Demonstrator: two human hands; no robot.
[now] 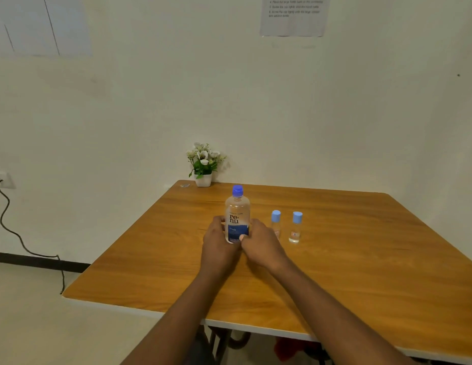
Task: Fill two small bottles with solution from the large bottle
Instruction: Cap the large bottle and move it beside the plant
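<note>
Two bare forearms are reaching in over the near edge of a wooden counter [361, 272]. At mid-counter the left hand [219, 245] and right hand [262, 243] are both gripping the lower half of a large Renu solution bottle [237, 214], w/ fingers [216, 222] curling round its sides. The bottle is standing upright, blue cap on. Just right of it, the left small bottle [276, 223] and right small bottle [296, 227] are standing side by side, clear, light-blue caps on, untouched. Farther back, a white flowerpot [203, 179] w/ white blooms is sitting at the counter's far edge by the wall. A printed sheet [294, 15] is hanging above.
</note>
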